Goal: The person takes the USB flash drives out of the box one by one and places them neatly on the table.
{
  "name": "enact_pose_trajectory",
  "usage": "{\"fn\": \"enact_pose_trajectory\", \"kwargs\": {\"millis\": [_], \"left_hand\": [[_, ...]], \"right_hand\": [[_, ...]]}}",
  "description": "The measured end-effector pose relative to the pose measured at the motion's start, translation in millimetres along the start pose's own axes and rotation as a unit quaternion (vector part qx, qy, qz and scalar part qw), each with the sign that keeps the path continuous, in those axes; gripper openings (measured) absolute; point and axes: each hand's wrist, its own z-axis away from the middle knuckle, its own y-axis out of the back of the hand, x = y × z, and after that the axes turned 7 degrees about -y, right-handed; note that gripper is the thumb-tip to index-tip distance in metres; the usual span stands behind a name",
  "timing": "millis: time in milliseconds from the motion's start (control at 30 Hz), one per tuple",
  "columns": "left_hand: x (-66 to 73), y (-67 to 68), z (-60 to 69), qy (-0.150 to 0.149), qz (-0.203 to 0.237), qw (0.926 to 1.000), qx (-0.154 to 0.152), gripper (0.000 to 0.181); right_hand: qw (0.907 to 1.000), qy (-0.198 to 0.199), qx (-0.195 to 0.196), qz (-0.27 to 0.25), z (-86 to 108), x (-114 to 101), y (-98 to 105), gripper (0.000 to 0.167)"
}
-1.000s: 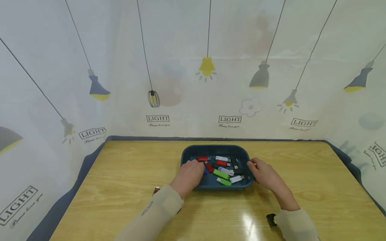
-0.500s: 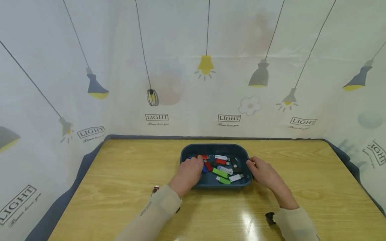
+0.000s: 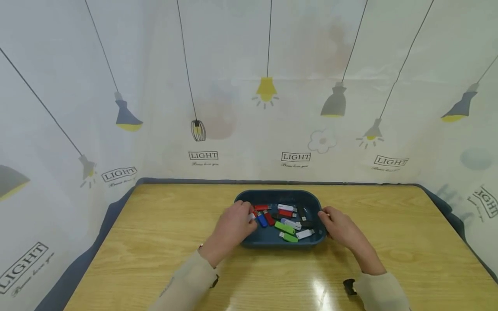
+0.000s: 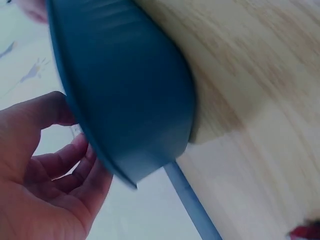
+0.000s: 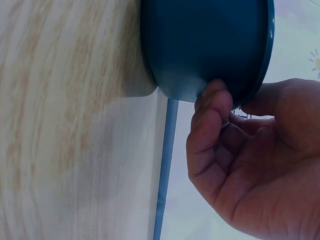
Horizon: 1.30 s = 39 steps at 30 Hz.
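Table: tub, two hands, two green sticks

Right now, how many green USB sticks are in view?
2, in the dark blue plastic tray: one green stick centrally, another green stick nearer its front. The left hand may hide more.

Dark-blue rectangular plastic tray reachable from above, esp. bare floor nr front L. L hand blocks L end, R hand R rim; multicoloured plastic USB sticks crowd ctr. Room alongside on yellow wood-grain table.
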Motion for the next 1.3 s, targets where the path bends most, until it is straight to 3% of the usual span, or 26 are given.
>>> {"fn": "enact_pose_trajectory", "kwargs": {"millis": [200,500,667,1033,1300], "left_hand": [[-10.2,15.1,14.4,0.022,0.059,0.9971,0.043,0.013],[-29.2,29.6,40.9,0.061,0.092,0.9893,0.096,0.009],[-44.9,36.9,57.2,0.071,0.084,0.9874,0.114,0.008],[-79.0,45.2,86.1,0.123,0.064,0.9846,0.107,0.011],[-90.9,48.9,103.5,0.163,0.059,0.9825,0.068,0.015]], "right_hand": [[1.0000,0.003,-0.003,-0.002,1.9,1.2,-1.3,0.034],[1.0000,0.003,-0.006,0.002,2.0,-1.3,-0.3,0.038],[0.9999,0.006,-0.003,0.008,2.6,-0.4,2.9,0.040],[1.0000,0.006,-0.003,0.001,2.2,-1.9,2.0,0.037],[1.0000,0.000,-0.006,-0.002,2.0,-1.7,1.4,0.038]]}}
